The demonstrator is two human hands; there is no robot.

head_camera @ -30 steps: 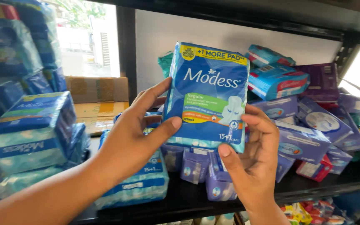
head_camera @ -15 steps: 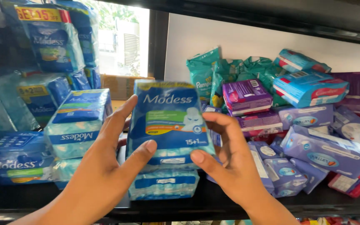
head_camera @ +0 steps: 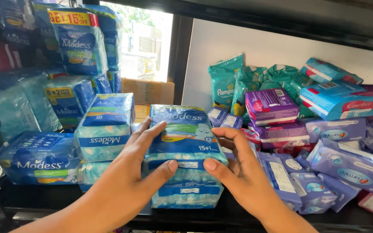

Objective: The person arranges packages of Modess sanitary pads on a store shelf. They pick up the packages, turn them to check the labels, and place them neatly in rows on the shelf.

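A blue soft plastic pad pack (head_camera: 182, 131) is being gripped from both sides by the left hand (head_camera: 130, 172) and right hand (head_camera: 238, 170), fingers partly curled around it. It is being rested atop a matching pale-blue pack (head_camera: 186, 192) on the black shelf (head_camera: 221, 218), just right of another blue stack (head_camera: 104, 127).

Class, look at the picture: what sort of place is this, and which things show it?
Probably a shop's stock shelf: a black shelf crammed with blue pad packs, purple packs and green nappy packs.
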